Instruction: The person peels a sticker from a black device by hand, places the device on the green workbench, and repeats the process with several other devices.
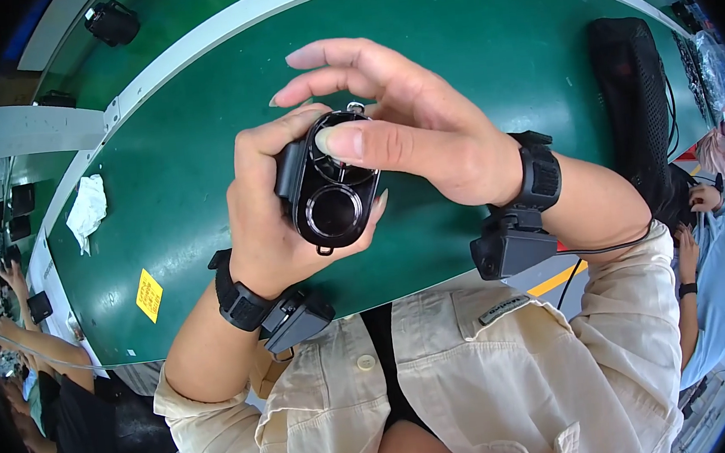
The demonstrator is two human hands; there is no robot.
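Green counter (181,225) below; over it we see the black oval device (326,180), long axis running roughly far edge to near. Our left hand (257,188) wraps it, nearer; our right hand (431,125) reaches from the right-edge side, thumb over the far end, fingers loosely spread.

Black oblong device (332,188), two round recesses, held above green tabletop (484,43)

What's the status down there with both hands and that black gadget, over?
Left-hand grip wrapped around black device. Right-hand grip open, thumb over the device's far half. Nothing visible in the way; yellow note lies apart, left.
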